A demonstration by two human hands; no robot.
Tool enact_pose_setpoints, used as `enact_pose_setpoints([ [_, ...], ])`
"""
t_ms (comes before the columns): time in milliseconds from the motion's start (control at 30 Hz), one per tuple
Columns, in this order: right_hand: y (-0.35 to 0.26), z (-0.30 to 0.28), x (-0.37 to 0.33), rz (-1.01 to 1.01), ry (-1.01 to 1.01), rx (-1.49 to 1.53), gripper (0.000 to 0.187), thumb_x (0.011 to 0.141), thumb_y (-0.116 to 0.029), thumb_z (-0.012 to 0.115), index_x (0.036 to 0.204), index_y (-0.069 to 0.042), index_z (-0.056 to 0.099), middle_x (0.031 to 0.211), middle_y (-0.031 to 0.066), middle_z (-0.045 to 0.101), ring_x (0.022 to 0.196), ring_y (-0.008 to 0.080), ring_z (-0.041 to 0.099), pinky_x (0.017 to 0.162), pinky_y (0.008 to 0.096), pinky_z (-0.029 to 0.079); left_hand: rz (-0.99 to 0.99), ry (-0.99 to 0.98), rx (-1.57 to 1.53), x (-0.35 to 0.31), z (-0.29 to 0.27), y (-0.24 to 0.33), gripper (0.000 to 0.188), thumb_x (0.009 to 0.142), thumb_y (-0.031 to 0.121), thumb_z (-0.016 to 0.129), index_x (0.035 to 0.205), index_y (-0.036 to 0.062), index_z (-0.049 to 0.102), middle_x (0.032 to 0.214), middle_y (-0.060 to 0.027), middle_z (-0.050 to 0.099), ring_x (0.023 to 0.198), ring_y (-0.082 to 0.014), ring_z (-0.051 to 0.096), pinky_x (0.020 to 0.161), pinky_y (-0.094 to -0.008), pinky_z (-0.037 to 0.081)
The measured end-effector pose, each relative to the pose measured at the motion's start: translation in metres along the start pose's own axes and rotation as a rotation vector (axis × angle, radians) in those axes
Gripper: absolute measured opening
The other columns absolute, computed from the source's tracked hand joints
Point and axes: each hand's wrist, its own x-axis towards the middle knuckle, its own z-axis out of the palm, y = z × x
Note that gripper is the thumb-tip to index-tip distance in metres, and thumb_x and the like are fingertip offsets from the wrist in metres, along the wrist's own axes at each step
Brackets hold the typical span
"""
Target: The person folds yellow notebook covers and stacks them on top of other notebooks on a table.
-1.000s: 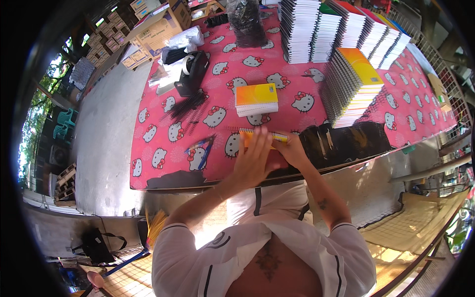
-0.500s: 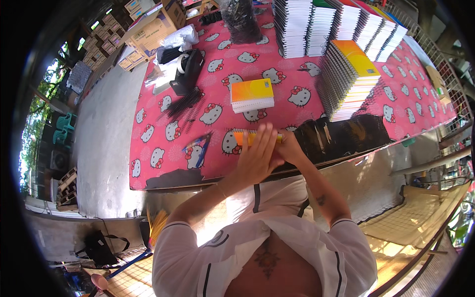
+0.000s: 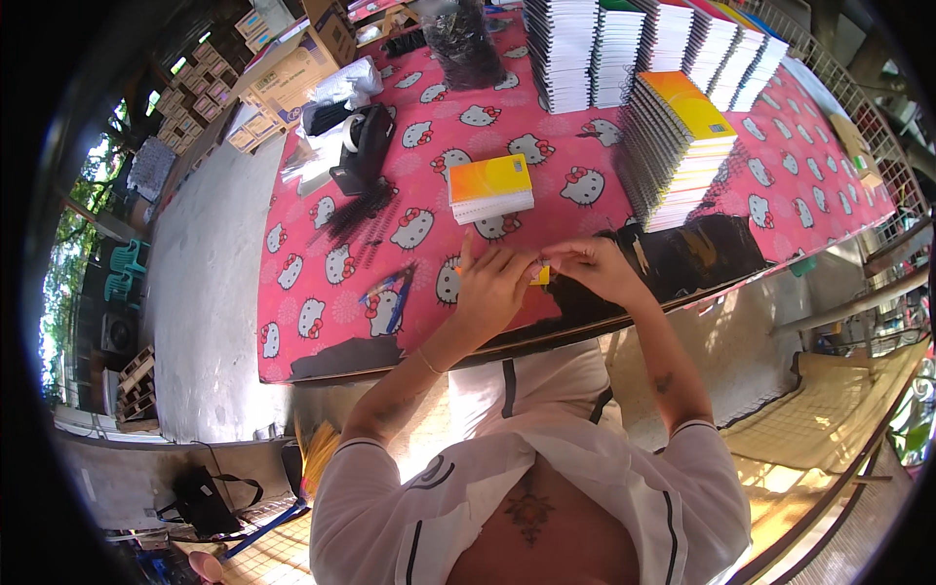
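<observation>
A small orange-yellow notebook (image 3: 543, 278) lies near the table's front edge, mostly covered by my hands. My left hand (image 3: 495, 290) rests over it, fingers bent onto its spine side and one finger pointing away from me. At the notebook's right end, my right hand (image 3: 597, 270) pinches with thumb and fingertips; what sits between them is too small to make out. Just beyond is a short stack of yellow-orange notebooks (image 3: 491, 185). Left of my hands lies a blue-handled hand tool (image 3: 392, 298), perhaps pliers.
Loose black binding coils (image 3: 359, 216) lie left of the short stack, near a black tape dispenser (image 3: 365, 151). To the right stands a tall stack of spiral notebooks (image 3: 680, 146), with white-paged stacks (image 3: 564, 58) behind. A black plastic-wrapped bundle (image 3: 458, 47) stands at the back.
My right hand has drawn slightly right and risen into a pinch at the notebook's end. My left hand has turned from flat, outstretched fingers to bent ones over the notebook.
</observation>
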Motion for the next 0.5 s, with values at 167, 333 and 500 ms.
enact_pose_setpoints([
  [167, -0.002, -0.013, 0.016, 0.082, -0.125, -0.060, 0.017, 0.094, -0.005, 0.069, 0.107, 0.005, 0.072, 0.089, 0.0059, 0.073, 0.084, 0.0095, 0.067, 0.078, 0.0261, 0.055, 0.023, 0.025, -0.062, 0.000, 0.001, -0.002, 0.017, 0.091, 0.019, 0.070, 0.106, 0.0122, 0.068, 0.099, -0.0031, 0.072, 0.093, -0.0232, 0.069, 0.114, -0.0552, 0.027],
  [333, -0.002, -0.017, 0.021, 0.055, -0.190, -0.030, 0.013, 0.091, -0.005, 0.071, 0.101, 0.003, 0.071, 0.087, 0.0043, 0.072, 0.081, 0.0088, 0.067, 0.075, 0.0254, 0.055, -0.004, 0.006, -0.044, 0.002, -0.001, -0.004, 0.019, 0.090, 0.024, 0.071, 0.103, 0.0109, 0.068, 0.095, -0.0046, 0.070, 0.093, -0.0247, 0.067, 0.104, -0.0494, 0.038],
  [500, -0.015, 0.010, 0.018, -0.184, 0.062, -0.547, 0.015, 0.083, -0.011, 0.076, 0.092, -0.002, 0.068, 0.078, 0.0095, 0.068, 0.069, 0.0265, 0.069, 0.067, 0.0346, 0.055, 0.044, -0.025, 0.076, 0.002, -0.010, -0.004, 0.022, 0.087, 0.021, 0.072, 0.104, 0.0085, 0.067, 0.089, -0.0071, 0.066, 0.087, -0.0283, 0.065, 0.088, -0.0433, 0.046],
])
